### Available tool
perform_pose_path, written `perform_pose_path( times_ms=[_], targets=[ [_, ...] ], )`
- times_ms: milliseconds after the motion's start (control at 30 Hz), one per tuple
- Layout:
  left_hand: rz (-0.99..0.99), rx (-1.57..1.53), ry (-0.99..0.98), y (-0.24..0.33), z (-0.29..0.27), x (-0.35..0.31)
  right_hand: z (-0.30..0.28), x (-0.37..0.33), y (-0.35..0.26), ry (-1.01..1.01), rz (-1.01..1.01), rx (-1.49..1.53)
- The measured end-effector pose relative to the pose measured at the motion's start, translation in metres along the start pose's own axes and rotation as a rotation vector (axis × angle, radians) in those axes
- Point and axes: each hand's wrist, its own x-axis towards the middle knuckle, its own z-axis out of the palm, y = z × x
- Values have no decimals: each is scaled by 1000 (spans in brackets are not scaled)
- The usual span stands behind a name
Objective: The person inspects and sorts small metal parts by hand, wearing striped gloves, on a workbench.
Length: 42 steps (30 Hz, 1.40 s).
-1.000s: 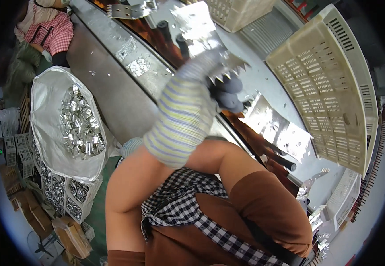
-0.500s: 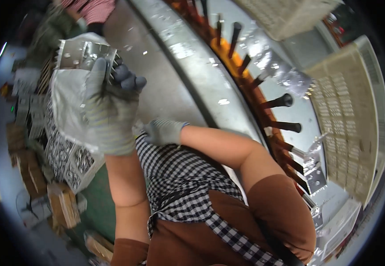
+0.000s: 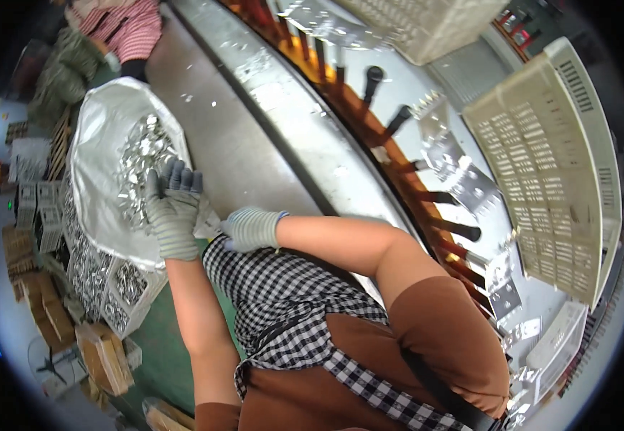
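Observation:
My left hand, in a striped grey glove with dark fingertips, is over the near right side of a white-lined sack. Its fingers are apart and I see nothing held in them. Small shiny metal pieces lie heaped inside the sack. Close to my waist, my right hand, gloved too, is curled in front of the checked apron. A pale, crumpled-looking thing shows between the two hands; whether the right hand grips it is unclear, as its fingertips are hidden.
A metal worktop runs diagonally past me, scattered with bits. Beyond it stand an orange rail with dark-handled levers, toothed metal plates and a cream crate. Crates of metal parts and cardboard boxes are left. Another person's striped sleeve is far left.
The toothed metal plate has left my left hand, which has come lower and nearer me. The metal pieces in the sack now show. My right hand stays by my waist; the view has shifted.

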Motion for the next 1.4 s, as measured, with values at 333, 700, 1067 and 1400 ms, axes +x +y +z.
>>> perform_pose_path(
  times_ms=[333, 700, 1067, 1400],
  targets=[
    [-270, 687, -755, -91, 126, -80, 67, 43, 36, 615, -664, 115],
    [-126, 602, -703, -108, 203, -33, 92, 72, 34, 596, -608, 515],
    [301, 133, -704, 56, 164, -13, 4, 7, 2, -19, -63, 69],
    [197, 153, 235, 102, -95, 37, 8, 3, 0, -23, -88, 46]
  ],
)
